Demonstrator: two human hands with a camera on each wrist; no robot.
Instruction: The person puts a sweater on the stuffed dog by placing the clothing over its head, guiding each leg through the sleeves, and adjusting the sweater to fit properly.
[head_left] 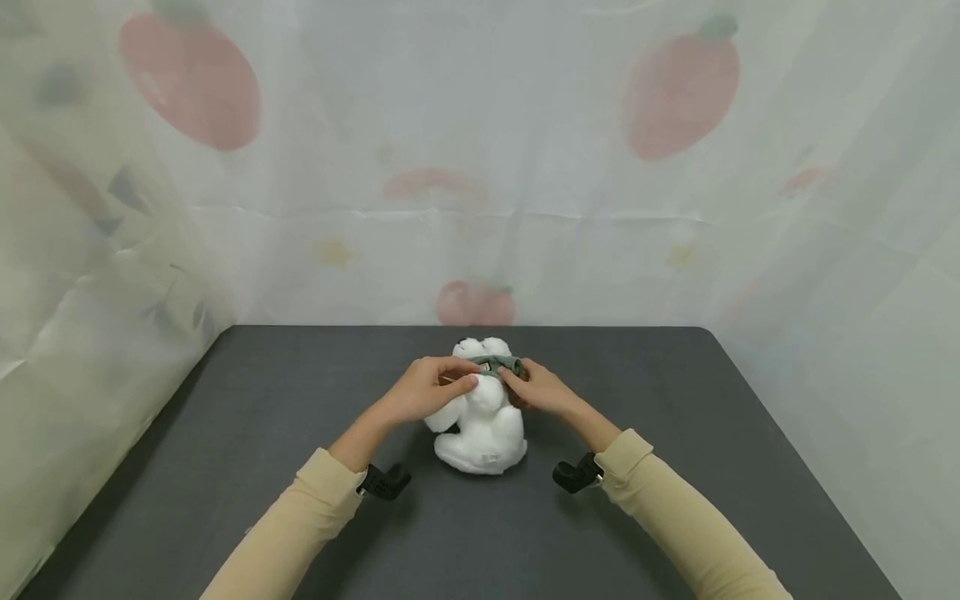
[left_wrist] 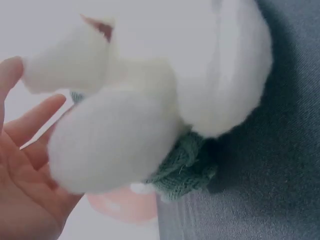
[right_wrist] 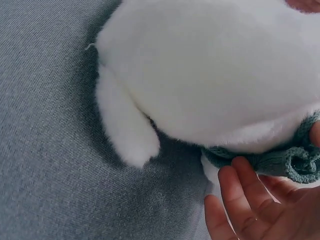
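Two hands, left (head_left: 427, 390) and right (head_left: 542, 388), pinch a green scarf (head_left: 497, 364) with curled fingers at the plush toy's (head_left: 482, 421) 12 o'clock end, steadying it mid-bench (head_left: 225, 467).

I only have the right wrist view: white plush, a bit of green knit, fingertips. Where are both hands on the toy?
Observer: In the head view the left hand and right hand meet at the white plush toy, each pinching the green knitted band near its upper end.
Operator: Is the toy lifted?
Observer: No, its lower end rests on the dark table.
Operator: What does the left wrist camera add?
Observer: It shows a plush limb lying over the left palm, with the knit bunched beneath it.
Operator: Anything around the table?
Observer: A pale curtain printed with red fruit hangs behind it.
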